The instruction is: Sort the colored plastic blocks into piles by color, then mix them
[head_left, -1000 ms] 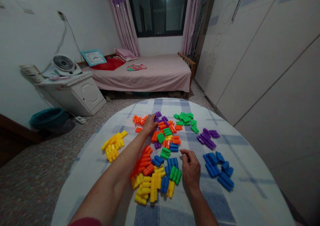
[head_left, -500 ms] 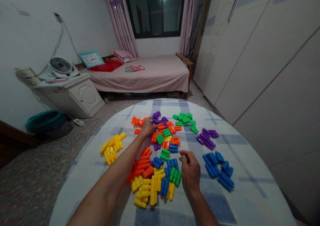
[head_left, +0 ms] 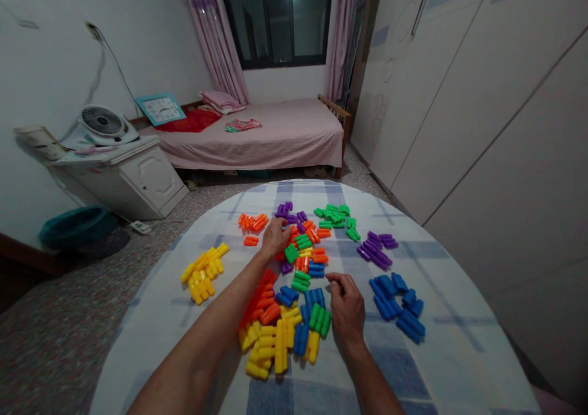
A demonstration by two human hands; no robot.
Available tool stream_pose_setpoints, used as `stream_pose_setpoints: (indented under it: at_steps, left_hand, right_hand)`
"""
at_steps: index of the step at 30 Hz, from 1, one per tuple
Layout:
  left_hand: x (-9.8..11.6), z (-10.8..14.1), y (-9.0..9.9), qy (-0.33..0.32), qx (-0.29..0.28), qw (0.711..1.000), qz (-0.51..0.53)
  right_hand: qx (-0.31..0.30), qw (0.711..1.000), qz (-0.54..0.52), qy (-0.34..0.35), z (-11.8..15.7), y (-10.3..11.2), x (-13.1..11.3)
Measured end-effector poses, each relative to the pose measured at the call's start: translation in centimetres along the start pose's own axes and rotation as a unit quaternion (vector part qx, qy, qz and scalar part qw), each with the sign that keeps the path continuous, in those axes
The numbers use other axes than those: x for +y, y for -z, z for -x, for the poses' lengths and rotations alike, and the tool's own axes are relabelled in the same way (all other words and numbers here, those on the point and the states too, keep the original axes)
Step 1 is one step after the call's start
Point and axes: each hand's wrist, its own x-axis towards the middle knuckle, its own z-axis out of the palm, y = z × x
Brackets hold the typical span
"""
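Note:
My left hand (head_left: 276, 237) reaches across the table to the far side of the mixed pile, over orange toy blocks (head_left: 311, 233) and just short of purple blocks (head_left: 285, 209). Its fingers bend down and close together; whatever they may hold is hidden beneath them. On the cloth right of the near pile rests my right hand (head_left: 348, 308), loosely curled, thumb apart from the index finger, nothing visible in it. Nearest to it are green blocks (head_left: 320, 320) and blue blocks (head_left: 301, 339). Yellow blocks (head_left: 281, 346) lie toward me, beside my left forearm.
Single-colour groups ring the mixed pile: yellow blocks (head_left: 202, 275) at left, orange (head_left: 252, 222) and green blocks (head_left: 339, 215) at the back, purple (head_left: 377, 249) and blue blocks (head_left: 397, 304) at right. A checked cloth covers the round table (head_left: 450, 354). A bed (head_left: 275, 133) stands beyond.
My left hand has drawn slightly back toward me, from the purple blocks over the orange ones. My right hand stays in place. The whole view has shifted a little.

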Motion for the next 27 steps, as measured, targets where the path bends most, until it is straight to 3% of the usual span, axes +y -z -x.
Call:
stream_pose_setpoints:
  at_steps: [4,11,15,22,27]
  left_hand:
    - [0.7,0.8,0.4,-0.089,-0.082,0.993,0.007]
    - [2.4,-0.7,0.0,-0.135,-0.063,0.989,0.012]
    - [3.7,-2.2,-1.1,-0.181,-0.14,0.973,-0.02]
    - [3.2,-1.5,-0.5,-0.174,-0.224,0.959,-0.01]
    - [1.8,-1.0,1.1,-0.116,-0.177,0.977,0.029]
  right_hand:
    - [0.0,1.0,0.0,0.0,0.0,0.0,-0.1]
    - [-0.001,1.0,-0.003,0.0,0.0,0.0,-0.1]
    - [-0.004,1.0,-0.005,-0.005,0.0,0.0,-0.1]
    - [-0.009,1.0,-0.006,0.002,0.0,-0.2,0.2]
    - [-0.006,1.0,0.005,0.005,0.0,-0.2,0.1]
